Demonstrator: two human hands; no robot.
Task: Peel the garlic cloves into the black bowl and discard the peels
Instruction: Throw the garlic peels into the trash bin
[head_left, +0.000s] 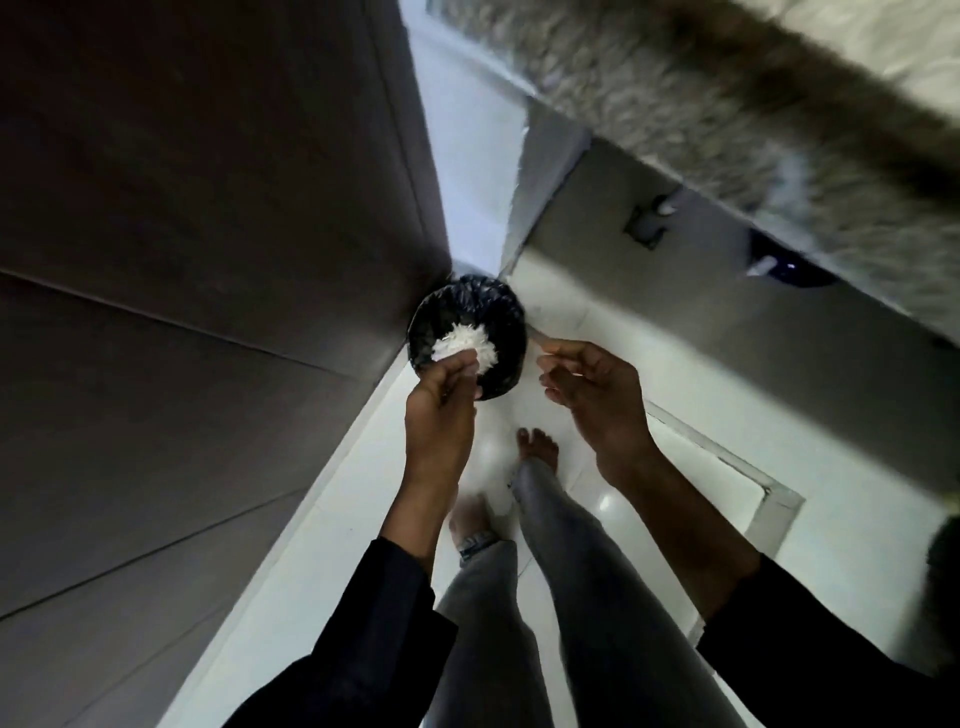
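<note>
A round bin lined with a black bag (501, 322) stands on the floor in the corner below me. My left hand (441, 405) hovers over its near rim and pinches a bunch of white garlic peels (465, 347) between thumb and fingertips, right above the opening. My right hand (592, 395) hangs just right of the bin, fingers loosely curled, with nothing plainly visible in it. The black bowl and the garlic cloves are out of sight.
A dark cabinet wall (208, 260) rises on the left against the bin. A speckled stone counter edge (727, 119) runs across the upper right. My legs in grey trousers (571, 571) and bare feet stand on the glossy white floor (649, 374).
</note>
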